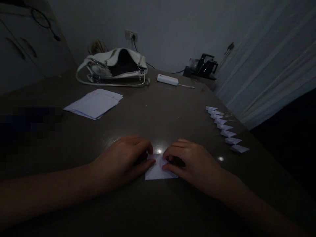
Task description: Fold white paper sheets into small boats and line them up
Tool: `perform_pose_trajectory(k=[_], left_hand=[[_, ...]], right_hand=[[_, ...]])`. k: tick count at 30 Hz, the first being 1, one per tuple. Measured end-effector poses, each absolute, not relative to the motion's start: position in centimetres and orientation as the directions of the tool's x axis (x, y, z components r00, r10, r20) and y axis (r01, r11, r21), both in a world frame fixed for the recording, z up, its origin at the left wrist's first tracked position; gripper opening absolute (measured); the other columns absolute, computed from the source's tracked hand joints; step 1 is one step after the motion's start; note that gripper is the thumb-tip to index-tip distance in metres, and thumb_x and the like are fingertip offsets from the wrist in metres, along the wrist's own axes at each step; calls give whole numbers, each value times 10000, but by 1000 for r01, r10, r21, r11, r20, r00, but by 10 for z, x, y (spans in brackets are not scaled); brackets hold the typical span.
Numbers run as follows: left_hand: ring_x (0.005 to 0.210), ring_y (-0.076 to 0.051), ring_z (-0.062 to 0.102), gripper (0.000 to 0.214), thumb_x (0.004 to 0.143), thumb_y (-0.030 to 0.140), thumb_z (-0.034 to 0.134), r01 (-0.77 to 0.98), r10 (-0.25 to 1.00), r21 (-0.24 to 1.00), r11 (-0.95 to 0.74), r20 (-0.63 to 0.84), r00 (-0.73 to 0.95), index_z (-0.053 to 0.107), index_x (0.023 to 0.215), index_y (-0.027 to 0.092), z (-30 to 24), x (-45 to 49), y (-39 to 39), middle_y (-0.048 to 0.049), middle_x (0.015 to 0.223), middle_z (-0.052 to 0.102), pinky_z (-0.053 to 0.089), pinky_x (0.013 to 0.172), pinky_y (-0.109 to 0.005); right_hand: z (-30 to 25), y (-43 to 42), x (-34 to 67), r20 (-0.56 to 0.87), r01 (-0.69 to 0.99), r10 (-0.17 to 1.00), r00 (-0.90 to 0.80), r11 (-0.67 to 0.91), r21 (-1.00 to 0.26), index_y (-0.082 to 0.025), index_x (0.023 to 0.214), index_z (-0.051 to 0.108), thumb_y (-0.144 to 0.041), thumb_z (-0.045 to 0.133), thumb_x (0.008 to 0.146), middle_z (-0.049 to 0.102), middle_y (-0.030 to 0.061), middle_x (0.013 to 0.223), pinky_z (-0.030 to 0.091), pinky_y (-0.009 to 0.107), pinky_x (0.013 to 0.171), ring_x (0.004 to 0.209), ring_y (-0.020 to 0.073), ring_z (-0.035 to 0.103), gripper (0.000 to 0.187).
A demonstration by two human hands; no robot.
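A small folded sheet of white paper [158, 171] lies on the dark table in front of me, between my two hands. My left hand [130, 154] has its fingers bent, with thumb and fingertips on the paper's left part. From the other side my right hand [189, 158] pinches the paper's right part near a middle crease. The paper's right corner is partly covered by that hand. A row of several small folded white paper pieces [227, 133] runs along the table's right side. Loose white sheets [96, 102] lie stacked at the left.
At the back of the table [158, 108] sits an open white handbag [118, 67]. Right of it lies a white power bank [168, 79] with a short strap. A black kettle-like object [207, 65] stands past the far corner, beside a pale curtain [266, 59]. A wall socket [131, 35] holds a plug.
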State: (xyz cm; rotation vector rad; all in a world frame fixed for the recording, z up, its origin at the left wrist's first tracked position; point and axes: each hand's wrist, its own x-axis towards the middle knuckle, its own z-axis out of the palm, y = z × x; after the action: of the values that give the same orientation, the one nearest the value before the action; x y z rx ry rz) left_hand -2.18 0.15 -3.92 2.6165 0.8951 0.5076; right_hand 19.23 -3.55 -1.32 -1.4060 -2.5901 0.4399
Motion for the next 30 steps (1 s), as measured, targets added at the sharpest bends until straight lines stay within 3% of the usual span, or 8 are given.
perform_pose_trajectory(k=[5, 13, 23, 30], left_hand=[[674, -148, 527, 91, 843, 251, 571, 464, 603, 435, -772, 270, 750, 589, 847, 162, -38, -23, -2, -19, 744, 578, 373, 586, -254], [742, -140, 551, 139, 888, 165, 507, 279, 439, 420, -863, 353, 826, 638, 933, 179, -38, -23, -7, -22, 806, 636, 394, 654, -265], [751, -149, 554, 170, 900, 201, 510, 312, 435, 359, -880, 343, 832, 675, 941, 203, -46, -20, -8, -38, 828, 633, 414, 641, -261], [739, -154, 550, 183, 897, 196, 510, 323, 441, 359, -876, 323, 837, 692, 886, 186, -45, -19, -8, -49, 818, 627, 420, 610, -254]], right_hand=[[-12, -36, 193, 14, 784, 835, -550, 522, -335, -207, 934, 660, -290, 618, 849, 647, 10, 870, 403, 268, 698, 831, 163, 551, 126], [-11, -37, 191, 24, 779, 827, -561, 537, -323, -206, 950, 671, -282, 604, 858, 651, 15, 856, 406, 269, 710, 820, 161, 567, 136], [-9, -38, 193, -53, 756, 827, -560, 483, -443, -194, 917, 694, -218, 585, 864, 632, 40, 841, 401, 247, 668, 775, 141, 579, 123], [-10, -38, 193, -62, 757, 829, -556, 474, -450, -210, 919, 679, -192, 598, 853, 615, 14, 834, 388, 230, 655, 759, 125, 558, 106]])
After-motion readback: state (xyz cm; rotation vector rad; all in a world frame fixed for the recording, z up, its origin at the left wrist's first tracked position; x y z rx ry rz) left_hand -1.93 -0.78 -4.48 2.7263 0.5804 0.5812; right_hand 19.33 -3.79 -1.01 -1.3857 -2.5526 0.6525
